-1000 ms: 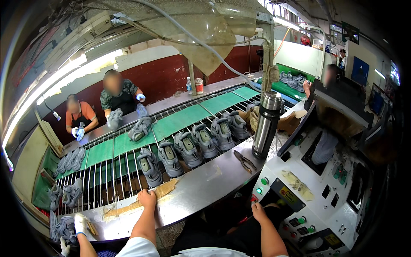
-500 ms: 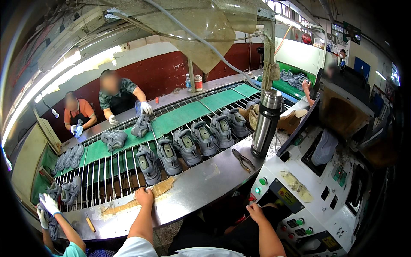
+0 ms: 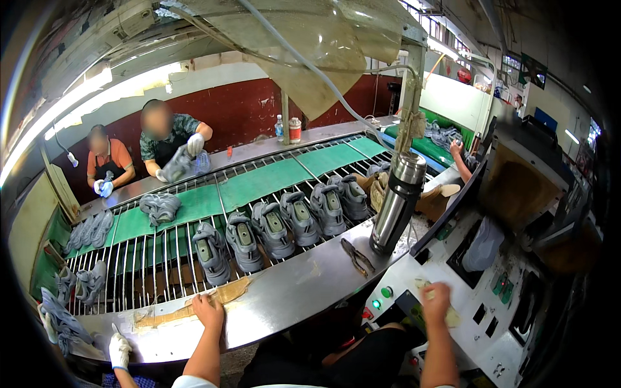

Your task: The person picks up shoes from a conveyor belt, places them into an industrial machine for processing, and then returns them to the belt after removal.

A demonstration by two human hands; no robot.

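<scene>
My left hand [image 3: 208,312] rests on the near edge of the steel counter [image 3: 304,278], fingers laid out over a brown cardboard strip [image 3: 158,315] and holding nothing. Just beyond it stands a row of grey sneakers [image 3: 212,253] on the metal rollers. My right hand [image 3: 435,302] is over the white machine panel [image 3: 475,326], at a yellowish patch [image 3: 453,317] stuck there. Motion smears its fingers, so its grip is unclear. Green buttons [image 3: 387,292] sit to its left. Farther right, a grey shoe [image 3: 484,246] sits in an opening of the machine.
Pliers [image 3: 358,257] and a steel thermos [image 3: 399,204] stand on the counter's right. At lower left is a co-worker's gloved hand [image 3: 119,349]. Across the green belt [image 3: 259,184], a person handles a grey shoe [image 3: 176,167]; another works beside them. A plastic sheet [image 3: 310,52] hangs overhead.
My right hand has moved up and right from beside the red switch to the patch. The person across has lifted a shoe off the belt. A gloved hand now covers where the yellow-handled tool lay.
</scene>
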